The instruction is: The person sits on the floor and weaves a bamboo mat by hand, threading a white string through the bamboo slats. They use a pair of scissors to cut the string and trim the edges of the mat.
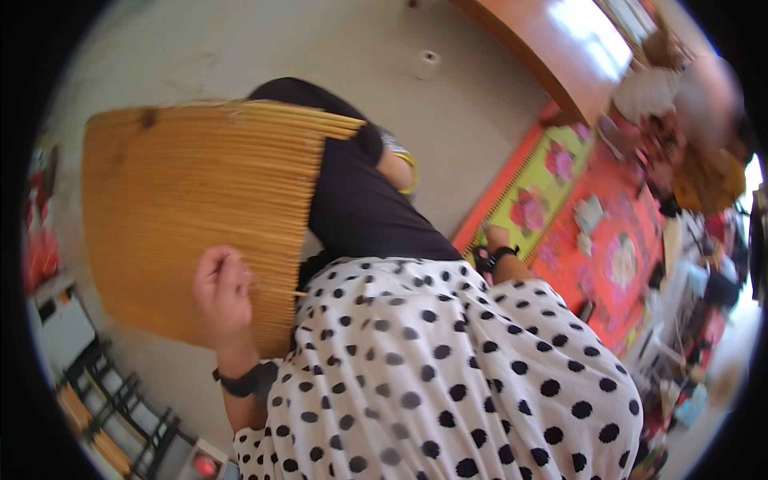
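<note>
A broad slatted mat [176, 192] of thin yellow-brown sticks lies across my lap on the left, against black trousers [376, 216]. One stick [300, 294] juts past its right edge, and several more reach out at its far right corner. Over the mat's near right part is my left hand [222, 292], its fingers curled together; whatever they may pinch is too small to make out. My right hand [498, 238], with a dark band at the wrist, is at the border of a red and green floral mat [552, 256]. Its fingers cannot be made out.
A white roll [427, 64] stands on the pale floor ahead. At the far right is a shiny wooden table [552, 48], with another person [680, 120] beyond it. Clutter lines the right side. A black rack [120, 400] stands at the lower left.
</note>
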`<move>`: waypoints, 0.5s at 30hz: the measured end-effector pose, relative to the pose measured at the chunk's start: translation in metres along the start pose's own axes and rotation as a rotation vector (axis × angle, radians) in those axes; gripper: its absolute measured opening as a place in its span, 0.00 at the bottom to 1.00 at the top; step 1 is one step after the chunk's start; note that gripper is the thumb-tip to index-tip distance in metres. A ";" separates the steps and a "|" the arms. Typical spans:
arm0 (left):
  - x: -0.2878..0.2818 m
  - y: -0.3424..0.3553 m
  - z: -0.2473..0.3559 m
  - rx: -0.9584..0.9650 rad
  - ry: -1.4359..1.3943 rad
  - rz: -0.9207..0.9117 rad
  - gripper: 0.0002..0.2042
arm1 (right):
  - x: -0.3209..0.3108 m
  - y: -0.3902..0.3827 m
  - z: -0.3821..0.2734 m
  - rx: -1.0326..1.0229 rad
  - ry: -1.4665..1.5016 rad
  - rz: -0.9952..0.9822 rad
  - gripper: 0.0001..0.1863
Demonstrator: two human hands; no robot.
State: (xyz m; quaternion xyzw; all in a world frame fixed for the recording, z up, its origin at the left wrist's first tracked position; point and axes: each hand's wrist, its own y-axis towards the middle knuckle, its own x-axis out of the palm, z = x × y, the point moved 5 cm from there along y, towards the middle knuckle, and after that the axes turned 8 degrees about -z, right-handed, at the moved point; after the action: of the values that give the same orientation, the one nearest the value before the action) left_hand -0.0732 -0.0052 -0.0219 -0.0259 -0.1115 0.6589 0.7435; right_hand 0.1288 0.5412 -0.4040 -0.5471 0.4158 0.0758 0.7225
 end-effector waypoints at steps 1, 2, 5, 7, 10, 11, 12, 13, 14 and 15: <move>0.000 -0.003 0.002 -0.011 -0.027 -0.007 0.02 | -0.003 0.007 0.000 0.066 0.088 0.076 0.13; 0.004 -0.008 0.007 -0.002 -0.036 -0.013 0.02 | -0.014 0.026 0.007 0.194 0.561 0.213 0.11; 0.011 0.004 0.009 -0.026 0.001 -0.053 0.02 | -0.062 0.064 -0.002 0.086 0.997 0.682 0.12; 0.016 0.004 0.015 -0.006 0.045 -0.080 0.02 | -0.134 0.057 -0.076 -0.144 1.186 0.666 0.13; 0.018 -0.008 0.015 0.064 -0.057 -0.091 0.04 | -0.280 -0.062 -0.218 -0.472 1.647 0.333 0.12; 0.022 -0.007 0.014 0.089 -0.081 -0.114 0.05 | -0.313 -0.103 -0.250 -0.705 1.658 0.247 0.11; 0.023 -0.005 0.015 0.088 -0.095 -0.131 0.05 | -0.338 -0.143 -0.280 -0.931 1.657 0.156 0.10; 0.025 -0.006 0.019 0.088 -0.107 -0.148 0.05 | -0.355 -0.187 -0.305 -1.078 1.449 0.177 0.09; 0.024 -0.008 0.021 0.088 -0.118 -0.162 0.06 | -0.366 -0.226 -0.330 -1.212 1.233 0.193 0.08; 0.020 -0.012 0.022 0.097 -0.143 -0.171 0.05 | -0.368 -0.253 -0.346 -1.208 1.114 0.170 0.06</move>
State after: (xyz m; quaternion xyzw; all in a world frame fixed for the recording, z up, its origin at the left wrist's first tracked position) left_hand -0.0642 0.0109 0.0045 0.0670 -0.1340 0.5979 0.7874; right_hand -0.1440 0.2748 0.0123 -0.7652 0.6409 0.0584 -0.0165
